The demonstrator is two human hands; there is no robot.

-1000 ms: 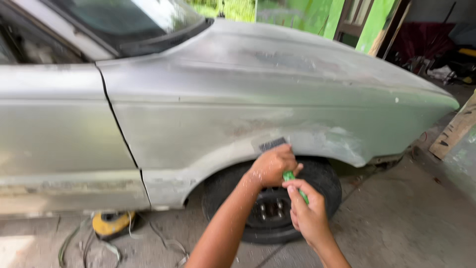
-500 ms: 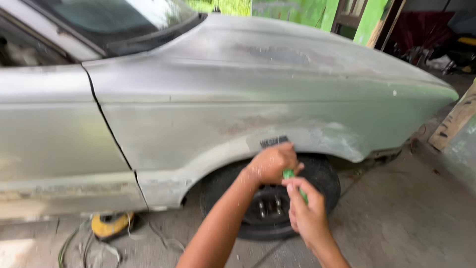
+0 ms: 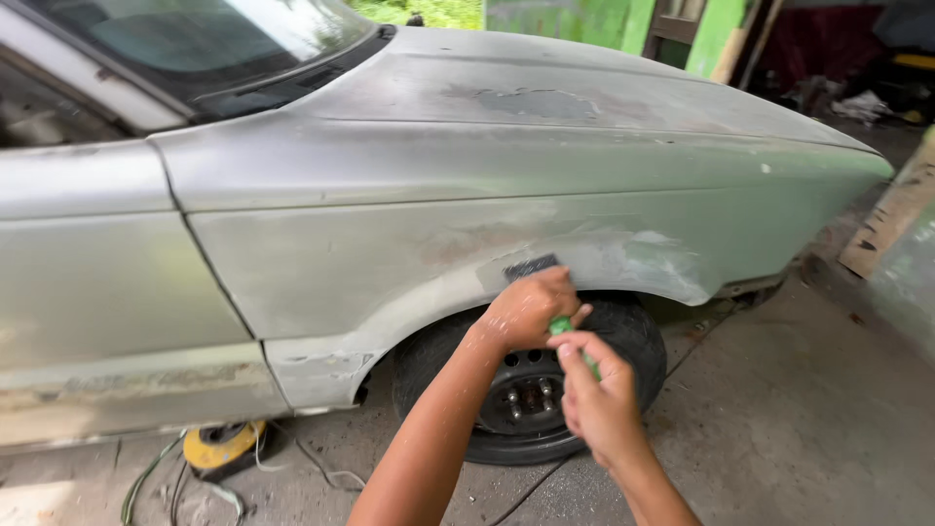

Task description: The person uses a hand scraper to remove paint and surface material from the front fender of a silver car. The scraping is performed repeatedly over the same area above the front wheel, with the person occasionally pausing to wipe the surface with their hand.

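Head view, looking down on one car (image 3: 409,195), silver-grey and sanded dull, filling the scene from the left edge almost to the right. One door (image 3: 97,292) sits at left, one front fender (image 3: 467,244) runs right from the door seam, and a patch of pale filler (image 3: 633,258) shows on the fender just above the wheel arch. One wheel (image 3: 531,390) with a black tyre sits below that arch, near centre. The concrete floor (image 3: 799,419) opens wide to the right of the wheel, with plenty of bare room there; at left, under the door sill, lies one yellow power tool (image 3: 222,446) with cables trailing around it. One wooden board (image 3: 891,219) leans at the far right edge.

Two hands are in play. The left hand (image 3: 526,310) comes up from the near side, fingers curled shut over one dark sanding block (image 3: 532,266), pressing it against the fender right at the arch lip. Only the block's top edge shows above the knuckles; its long axis runs left to right along the panel, tilted up slightly at the right. The right hand (image 3: 599,399) sits just nearer and to the right, in front of the tyre, fingers closed round one small green object (image 3: 562,326) whose tip pokes up and left, touching the left hand's fingers. What that green piece is, I cannot tell.
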